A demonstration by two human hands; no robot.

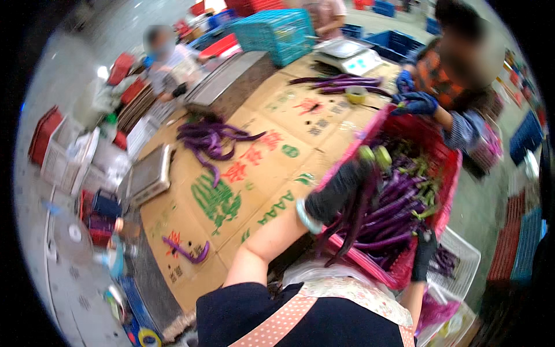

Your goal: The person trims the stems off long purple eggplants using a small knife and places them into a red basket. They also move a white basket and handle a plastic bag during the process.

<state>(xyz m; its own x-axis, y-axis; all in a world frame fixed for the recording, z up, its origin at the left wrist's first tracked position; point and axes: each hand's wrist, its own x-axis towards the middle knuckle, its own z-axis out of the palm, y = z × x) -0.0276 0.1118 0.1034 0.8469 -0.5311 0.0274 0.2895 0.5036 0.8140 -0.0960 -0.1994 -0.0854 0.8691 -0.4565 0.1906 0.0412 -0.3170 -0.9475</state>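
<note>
Flattened cardboard sheets point(254, 173) cover the tabletop of a busy packing area, with coloured crates stacked around its far and left sides. At the near right, the left hand point(338, 194), in a dark glove, is closed around a bunch of long purple eggplants point(352, 222) that hang down over the near rim of a red crate point(442, 173). The right hand point(425, 254), also dark-gloved, rests against the crate's near right corner; how far its fingers are open cannot be told. More eggplants fill the crate just right of the left hand. Further left on the cardboard lie a loose pile of eggplants point(211, 139) and a small pair point(188, 251) near the front edge, beside a scale point(149, 173). Across the crate, another person's blue-gloved hand point(415, 104) grips its far rim.
</note>
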